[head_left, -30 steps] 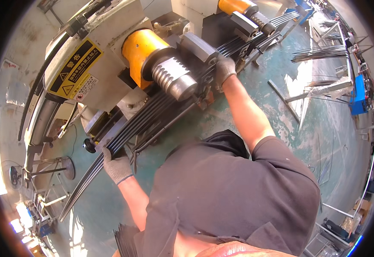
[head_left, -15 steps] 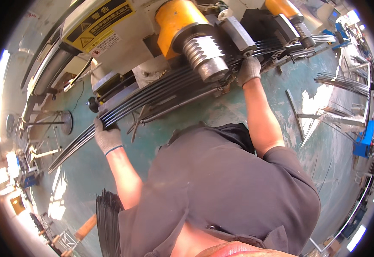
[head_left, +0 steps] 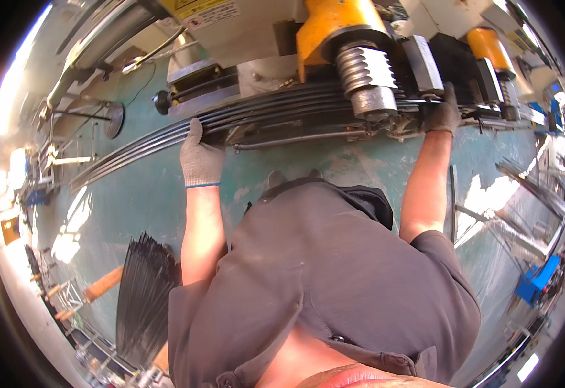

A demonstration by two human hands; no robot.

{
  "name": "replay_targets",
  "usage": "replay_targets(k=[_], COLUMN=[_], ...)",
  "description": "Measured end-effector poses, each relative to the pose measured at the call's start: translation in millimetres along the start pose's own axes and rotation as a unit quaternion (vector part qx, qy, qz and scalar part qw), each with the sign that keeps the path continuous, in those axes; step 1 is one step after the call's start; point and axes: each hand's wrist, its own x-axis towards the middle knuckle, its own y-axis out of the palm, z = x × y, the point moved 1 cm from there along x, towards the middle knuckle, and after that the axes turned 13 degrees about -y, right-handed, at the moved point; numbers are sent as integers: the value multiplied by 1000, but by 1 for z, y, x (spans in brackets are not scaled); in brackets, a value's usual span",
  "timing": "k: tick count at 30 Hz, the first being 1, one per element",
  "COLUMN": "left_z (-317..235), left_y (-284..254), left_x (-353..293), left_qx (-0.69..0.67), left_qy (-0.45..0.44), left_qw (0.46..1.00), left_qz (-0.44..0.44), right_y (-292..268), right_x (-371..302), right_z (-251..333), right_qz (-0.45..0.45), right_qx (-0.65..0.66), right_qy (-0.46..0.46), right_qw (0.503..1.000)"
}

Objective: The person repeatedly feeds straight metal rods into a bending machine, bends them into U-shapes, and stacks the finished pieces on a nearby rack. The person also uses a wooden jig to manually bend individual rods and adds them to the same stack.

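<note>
A bundle of long, thin dark metal rods (head_left: pixel 141 150) runs across the front of a machine, its left ends sticking out past the machine. My left hand (head_left: pixel 202 158), in a light knit glove, grips the rods with the thumb over them; its other fingers are mostly hidden beneath. Further right, my gloved right hand (head_left: pixel 442 118) closes around the rods below a grey metal block (head_left: pixel 423 64), one digit pointing up beside it. Between the hands, a ribbed silver spindle (head_left: pixel 366 68) under an orange housing (head_left: pixel 344 26) stands in front of the rods.
A second orange cylinder (head_left: pixel 489 52) stands at the right of the machine. Behind my left elbow is a large bundle of black rods (head_left: pixel 143 297). A metal rack (head_left: pixel 528 239) is on the right, and a round-based stand (head_left: pixel 115 121) on the left.
The view has turned and shifted, so the machine sits further right and higher. My left hand is now nearer the spindle along the rods, its thumb raised over them. My right hand stays near the block.
</note>
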Motion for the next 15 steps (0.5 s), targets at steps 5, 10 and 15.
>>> replay_targets(k=[5,10,15], left_z=[-25,-91,-186], left_y=[-19,-33,-98], left_x=[-20,-32,-25], left_qx=[-41,-69,-85], left_qy=[-3,75,165], left_qw=[998,995,977], left_qz=[53,12,-101], right_y=[28,-16,-47], right_x=[-28,-15,-87], right_z=[30,10,-29], right_qz=[-24,9,277], right_qx=[-235,-432,-947], right_qy=[-10,-131,-163], right_qw=[972,892,22])
